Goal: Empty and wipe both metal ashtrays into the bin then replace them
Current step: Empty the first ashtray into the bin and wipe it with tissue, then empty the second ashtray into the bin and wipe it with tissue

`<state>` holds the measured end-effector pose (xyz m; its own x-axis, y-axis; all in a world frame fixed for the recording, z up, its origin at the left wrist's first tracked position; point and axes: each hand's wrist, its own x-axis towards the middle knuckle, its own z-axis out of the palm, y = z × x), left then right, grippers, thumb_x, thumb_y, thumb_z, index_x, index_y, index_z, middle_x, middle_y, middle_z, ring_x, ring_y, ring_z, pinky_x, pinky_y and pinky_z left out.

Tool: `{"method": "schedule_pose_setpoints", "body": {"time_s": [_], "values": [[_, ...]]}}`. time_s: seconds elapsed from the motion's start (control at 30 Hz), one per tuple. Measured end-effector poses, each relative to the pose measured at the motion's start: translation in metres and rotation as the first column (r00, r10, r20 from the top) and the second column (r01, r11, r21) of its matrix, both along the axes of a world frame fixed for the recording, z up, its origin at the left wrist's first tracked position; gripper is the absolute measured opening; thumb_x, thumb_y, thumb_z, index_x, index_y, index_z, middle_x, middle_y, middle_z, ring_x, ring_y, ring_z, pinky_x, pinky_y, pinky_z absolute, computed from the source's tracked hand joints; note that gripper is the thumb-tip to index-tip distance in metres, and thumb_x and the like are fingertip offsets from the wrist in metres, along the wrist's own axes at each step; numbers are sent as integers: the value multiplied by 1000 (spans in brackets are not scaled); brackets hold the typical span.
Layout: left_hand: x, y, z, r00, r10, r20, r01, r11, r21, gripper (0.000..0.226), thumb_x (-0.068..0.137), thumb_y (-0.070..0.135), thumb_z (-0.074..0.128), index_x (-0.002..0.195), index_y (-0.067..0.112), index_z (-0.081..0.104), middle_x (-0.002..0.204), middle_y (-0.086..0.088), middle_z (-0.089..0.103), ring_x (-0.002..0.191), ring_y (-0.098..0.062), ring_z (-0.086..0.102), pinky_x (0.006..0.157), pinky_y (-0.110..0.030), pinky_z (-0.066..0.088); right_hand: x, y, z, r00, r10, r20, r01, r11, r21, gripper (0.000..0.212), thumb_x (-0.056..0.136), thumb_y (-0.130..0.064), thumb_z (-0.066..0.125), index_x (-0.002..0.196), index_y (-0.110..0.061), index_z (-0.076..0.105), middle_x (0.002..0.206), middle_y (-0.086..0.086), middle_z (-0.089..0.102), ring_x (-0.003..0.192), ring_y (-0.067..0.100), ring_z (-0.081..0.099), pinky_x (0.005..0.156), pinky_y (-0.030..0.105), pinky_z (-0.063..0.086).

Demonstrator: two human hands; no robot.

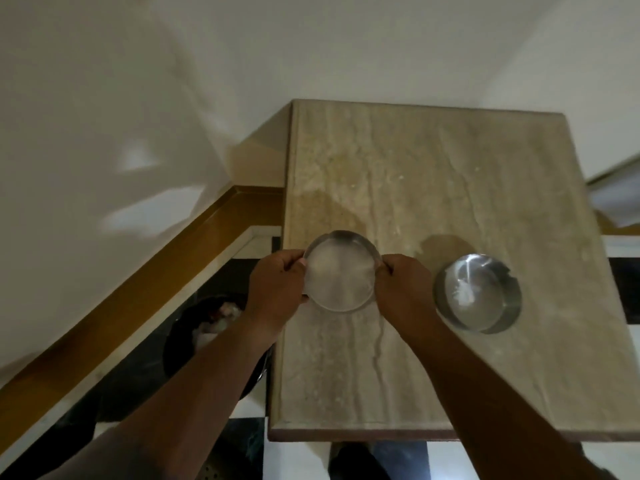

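Note:
A round metal ashtray (340, 271) is held between both hands over the left part of a beige stone table (450, 161). My left hand (275, 289) grips its left rim and my right hand (403, 289) grips its right rim. The ashtray is tilted so that a flat pale face points at me; I cannot tell if that is its base or inside. A second metal ashtray (479, 296) stands upright on the table to the right, with a whitish smear inside. A dark bin (204, 334) with pale rubbish in it sits on the floor left of the table, partly hidden by my left forearm.
The table stands in a corner between cream walls with a golden-brown skirting (138, 296). The floor has black and white tiles (398, 459). A dark stain marks the tabletop behind the second ashtray. The table's near edge is close to my body.

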<state>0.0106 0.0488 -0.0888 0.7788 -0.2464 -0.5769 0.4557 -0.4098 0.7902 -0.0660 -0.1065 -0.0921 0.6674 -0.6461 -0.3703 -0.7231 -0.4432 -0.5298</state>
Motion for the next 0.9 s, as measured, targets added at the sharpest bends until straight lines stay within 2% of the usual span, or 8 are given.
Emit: {"method": "schedule_pose_setpoints", "body": {"time_s": [0.1,0.23,0.47,0.6,0.67,0.73,0.8,0.9], "values": [[-1,-22,-3,1000,-8,-23,8,1000,11,19,103,16,50,110,22,66,116,-7,65,99,-23,66,63,-25,57,-3,-19,-7,999,13,-34,-13,1000,-12,36,93,-9,41,58,-16,42,65,2,51,64,18,51,57,27,36],[-1,-31,-6,999,-23,-25,24,998,60,19,103,16,49,110,23,64,108,-4,63,94,-21,65,67,-30,57,-3,-24,-14,997,36,-64,-37,999,-14,26,96,-13,42,74,-10,55,82,15,63,81,28,61,69,36,44],[2,-36,-12,999,-44,-25,47,990,136,21,103,16,48,112,22,66,108,-3,65,96,-21,66,65,-27,57,-2,-27,-25,993,46,-108,-45,999,6,29,98,-17,41,89,-3,65,91,15,67,81,26,63,65,28,39],[0,-35,-9,992,-127,16,120,967,223,20,101,17,49,100,16,69,109,-9,68,98,-26,67,78,-42,61,-3,-24,-21,994,36,-104,-33,999,32,25,97,-18,44,90,-4,63,94,16,66,79,25,62,64,26,37],[-1,-39,-3,950,-228,213,137,918,372,22,99,17,51,107,4,67,108,-7,61,94,-20,58,79,-33,50,-2,-26,-9,998,12,-68,-10,999,37,23,96,-20,47,94,-4,63,100,17,66,83,26,62,67,28,39],[-7,-54,12,886,-283,369,140,919,368,23,98,19,51,112,8,67,106,-1,55,97,-18,55,78,-25,40,-2,-38,8,999,-42,7,42,999,20,25,96,-21,49,104,-4,65,108,16,66,91,25,62,75,28,41],[-18,-79,25,871,-306,383,194,933,303,22,98,21,52,111,14,69,107,-4,63,99,-18,61,78,-20,42,-4,-57,27,994,-81,67,81,997,-10,27,97,-23,51,105,-2,66,107,14,68,92,24,62,77,30,42],[-39,-124,40,908,-346,237,286,924,255,31,99,24,54,128,16,65,128,2,64,111,-7,56,88,-8,39,-15,-93,42,990,-127,58,130,990,-52,35,98,-32,48,120,-11,65,123,6,66,113,25,61,95,33,44]]}}
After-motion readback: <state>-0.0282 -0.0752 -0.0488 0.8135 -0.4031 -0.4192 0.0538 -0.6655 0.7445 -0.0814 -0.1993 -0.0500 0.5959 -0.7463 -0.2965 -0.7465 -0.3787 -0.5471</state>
